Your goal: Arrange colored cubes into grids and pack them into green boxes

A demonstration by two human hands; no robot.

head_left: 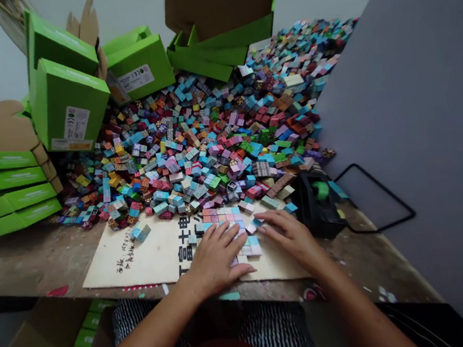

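Small coloured printed blocks [220, 214] sit in a close-set patch on a cream sheet of cardboard [151, 249] with black printed characters. My left hand [218, 256] lies flat over this patch with its fingers spread, hiding part of it. Just to the right is my right hand [286, 235], its fingers stretched out and the tips beside a small blue-and-white block [255, 223]. Whether those fingertips touch the block I cannot tell. Pale blue and white blocks [251, 246] show between the two hands.
A large heap of loose blocks [191, 139] covers the back of the table. Green cartons [69, 105] stand behind it, and flattened green boxes [3, 190] are stacked at left. A black tape dispenser [321, 206] stands at right by a grey partition [426, 138].
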